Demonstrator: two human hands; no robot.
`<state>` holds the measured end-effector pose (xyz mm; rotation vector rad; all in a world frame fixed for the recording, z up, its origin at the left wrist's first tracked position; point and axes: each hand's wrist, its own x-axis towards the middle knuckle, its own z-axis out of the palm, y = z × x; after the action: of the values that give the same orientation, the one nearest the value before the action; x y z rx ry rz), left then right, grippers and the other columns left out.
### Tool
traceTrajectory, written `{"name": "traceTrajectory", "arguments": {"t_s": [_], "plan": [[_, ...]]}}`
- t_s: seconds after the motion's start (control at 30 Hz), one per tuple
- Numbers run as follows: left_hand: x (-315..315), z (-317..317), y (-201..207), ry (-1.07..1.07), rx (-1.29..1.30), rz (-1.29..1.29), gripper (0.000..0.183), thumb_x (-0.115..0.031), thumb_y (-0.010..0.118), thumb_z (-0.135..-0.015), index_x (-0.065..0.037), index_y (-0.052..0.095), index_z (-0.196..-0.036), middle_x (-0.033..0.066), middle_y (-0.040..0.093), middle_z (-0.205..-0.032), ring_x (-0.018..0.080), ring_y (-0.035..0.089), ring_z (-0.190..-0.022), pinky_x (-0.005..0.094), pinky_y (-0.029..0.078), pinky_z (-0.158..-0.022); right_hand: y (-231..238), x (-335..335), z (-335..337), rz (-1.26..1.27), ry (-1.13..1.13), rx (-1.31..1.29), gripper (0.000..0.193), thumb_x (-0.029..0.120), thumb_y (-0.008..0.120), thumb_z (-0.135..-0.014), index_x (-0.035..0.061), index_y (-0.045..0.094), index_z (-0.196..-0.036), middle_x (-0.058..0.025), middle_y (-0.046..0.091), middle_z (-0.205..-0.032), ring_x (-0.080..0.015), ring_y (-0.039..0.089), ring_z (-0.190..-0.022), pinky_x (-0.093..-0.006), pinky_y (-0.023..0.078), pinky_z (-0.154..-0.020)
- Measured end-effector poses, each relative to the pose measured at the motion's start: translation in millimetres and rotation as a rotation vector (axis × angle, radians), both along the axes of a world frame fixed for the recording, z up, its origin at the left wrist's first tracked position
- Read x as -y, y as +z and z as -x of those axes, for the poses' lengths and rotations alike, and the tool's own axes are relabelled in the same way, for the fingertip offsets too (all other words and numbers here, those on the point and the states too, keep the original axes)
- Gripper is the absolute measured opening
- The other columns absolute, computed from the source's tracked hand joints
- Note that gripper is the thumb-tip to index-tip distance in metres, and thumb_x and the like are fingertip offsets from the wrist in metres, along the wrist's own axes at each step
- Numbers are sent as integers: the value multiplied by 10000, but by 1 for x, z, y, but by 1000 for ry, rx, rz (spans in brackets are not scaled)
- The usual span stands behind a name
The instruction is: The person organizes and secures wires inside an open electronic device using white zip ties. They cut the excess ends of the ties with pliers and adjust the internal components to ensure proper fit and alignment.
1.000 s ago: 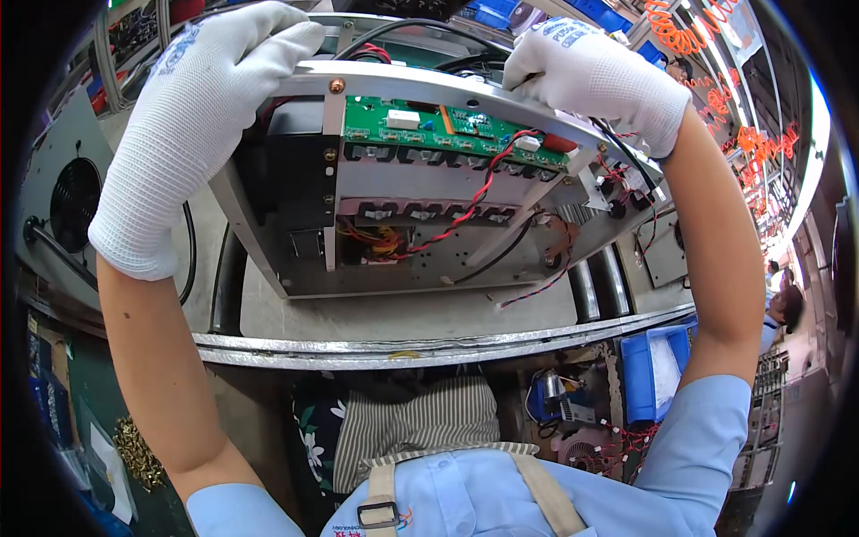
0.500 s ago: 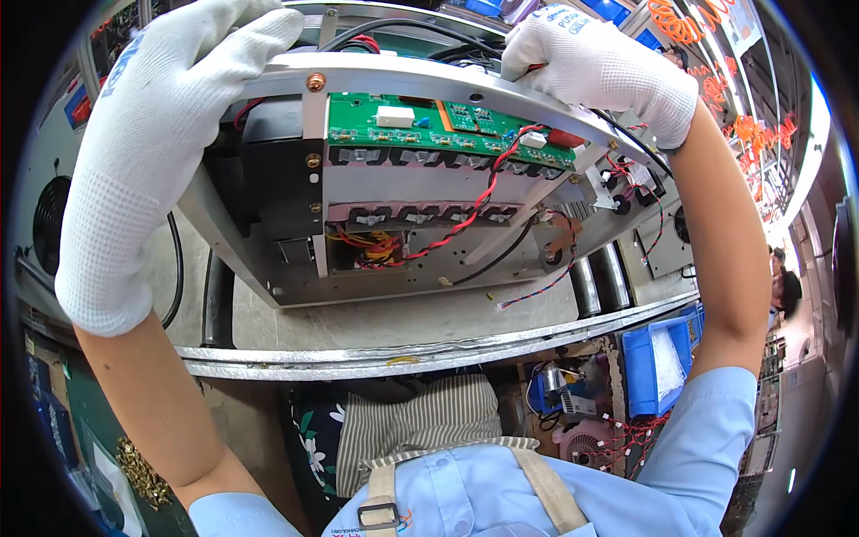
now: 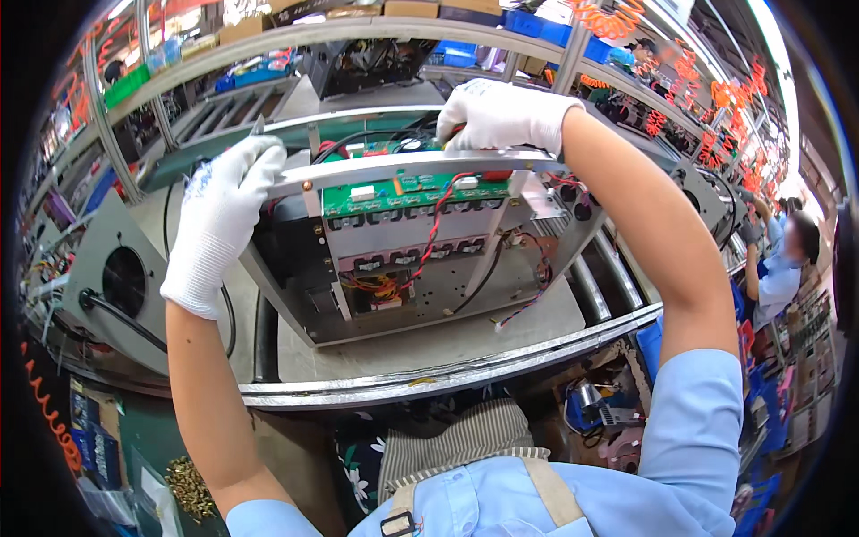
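Risks judged, near to far from the silver rail [image 3: 358,392]: just beyond it, the loose twisted lead [image 3: 523,311] could be pinched if the chassis [image 3: 385,237] shifts, and the chassis could tip if either hand slips. Chassis, standing beyond the rail: grey metal, open side toward the rail; red-and-black wires [image 3: 437,219] hang in front of black clips [image 3: 367,263] and a green circuit board [image 3: 403,191]. Farthest above the rail, at the top bar [image 3: 385,167]: left hand [image 3: 219,219], fingers bent; right hand [image 3: 510,116], fingers curled narrow; whether either clasps the bar cannot be told
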<state>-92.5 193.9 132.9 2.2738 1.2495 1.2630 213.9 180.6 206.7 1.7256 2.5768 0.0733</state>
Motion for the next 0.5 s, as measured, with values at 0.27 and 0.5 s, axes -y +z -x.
{"name": "traceTrajectory", "arguments": {"t_s": [0.27, 0.5], "plan": [[4, 14, 3, 3, -49, 20, 360, -284, 512, -977, -10, 599, -1192, 157, 676, -1043, 246, 643, -976, 316, 464, -866, -7, 124, -116, -1034, -89, -514, 508, 244, 649, -907, 32, 504, -1346, -145, 593, -1283, -189, 560, -1171, -320, 404, -1018], [-28, -7, -8, -55, 15, -214, 480, -255, 525, -976, 4, 464, -1375, 157, 547, -1307, 227, 516, -1183, 315, 390, -1005, -133, 237, -162, -304, -561, -1115, 473, 255, 645, -886, -13, 555, -1265, -162, 625, -1211, -217, 594, -1084, -346, 461, -930]]}}
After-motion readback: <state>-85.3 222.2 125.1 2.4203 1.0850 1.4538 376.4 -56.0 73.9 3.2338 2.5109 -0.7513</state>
